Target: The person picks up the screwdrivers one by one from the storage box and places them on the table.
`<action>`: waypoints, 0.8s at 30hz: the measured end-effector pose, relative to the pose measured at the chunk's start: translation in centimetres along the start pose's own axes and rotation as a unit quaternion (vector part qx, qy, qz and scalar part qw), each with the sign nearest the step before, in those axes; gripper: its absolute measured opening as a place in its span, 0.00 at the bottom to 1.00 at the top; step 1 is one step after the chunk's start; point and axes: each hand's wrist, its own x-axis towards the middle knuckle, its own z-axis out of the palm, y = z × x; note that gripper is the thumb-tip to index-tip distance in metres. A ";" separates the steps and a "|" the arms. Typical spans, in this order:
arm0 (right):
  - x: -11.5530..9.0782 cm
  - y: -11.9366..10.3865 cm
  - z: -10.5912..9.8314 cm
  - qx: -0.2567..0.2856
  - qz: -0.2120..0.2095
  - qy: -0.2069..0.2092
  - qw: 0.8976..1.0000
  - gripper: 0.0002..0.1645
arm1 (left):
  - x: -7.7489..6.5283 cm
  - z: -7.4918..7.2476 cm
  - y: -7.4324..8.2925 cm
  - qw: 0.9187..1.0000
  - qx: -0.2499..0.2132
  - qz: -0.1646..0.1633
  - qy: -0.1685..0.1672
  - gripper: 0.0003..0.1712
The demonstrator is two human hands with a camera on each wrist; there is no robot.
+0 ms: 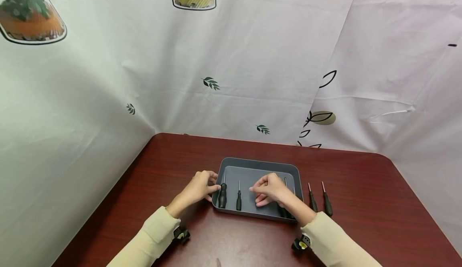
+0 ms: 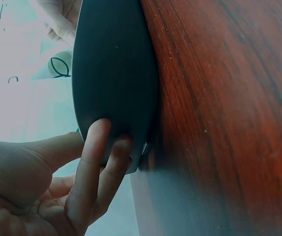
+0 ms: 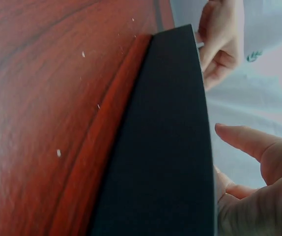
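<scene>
Head view; tray (image 1: 249, 174) in left grip (image 1: 199, 187), beneath right grip (image 1: 273, 189)

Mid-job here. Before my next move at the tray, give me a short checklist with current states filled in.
1. Tray steadied: ok, left grip pinches its left wall.
2. Right grip free: ok, nothing shows in it.
3. Large screwdriver and small screwdriver apart inside the tray: ok.
4. Spacing of the right-side screwdrivers in the tray: cannot tell, the right grip and forearm partly cover them.
5. All screwdrivers in the tray: not ok, two loose screwdrivers lie on the table to its right.
</scene>
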 end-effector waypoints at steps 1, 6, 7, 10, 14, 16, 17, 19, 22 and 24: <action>0.1 0.1 0.2 -0.002 0.001 0.003 1.000 0.11 | 0.0 0.0 0.0 1.000 0.000 0.000 0.000 0.19; 0.4 0.3 1.3 -0.012 0.000 0.015 1.000 0.09 | 0.0 0.0 0.0 1.000 0.000 0.000 -0.001 0.19; 0.4 0.4 1.4 -0.013 0.000 0.016 1.000 0.09 | 0.0 0.0 -0.1 1.000 0.000 -0.002 -0.001 0.19; 0.6 0.5 2.0 -0.019 -0.007 0.017 1.000 0.08 | -0.1 0.0 -0.1 1.000 0.003 -0.008 -0.002 0.20; 0.8 0.6 2.5 -0.030 -0.014 0.018 0.999 0.08 | -0.2 -0.1 -0.2 1.000 0.003 -0.013 -0.005 0.20; 0.9 0.7 2.6 -0.035 -0.014 0.021 0.999 0.08 | -0.2 -0.1 -0.2 1.000 0.000 -0.012 -0.006 0.20; 0.9 0.7 2.7 -0.039 -0.014 0.024 0.999 0.09 | -0.2 -0.1 -0.1 1.000 -0.001 -0.010 -0.006 0.21; 0.9 0.7 2.8 -0.041 -0.012 0.027 0.999 0.09 | -0.1 -0.1 -0.1 1.000 -0.003 -0.008 -0.004 0.20; 1.0 0.8 3.0 -0.049 -0.011 0.029 0.998 0.09 | -0.1 0.0 -0.1 1.000 -0.003 -0.008 0.000 0.20; 1.1 0.9 3.2 -0.054 -0.009 0.030 0.998 0.10 | -0.1 0.0 -0.2 1.000 -0.002 -0.006 0.001 0.20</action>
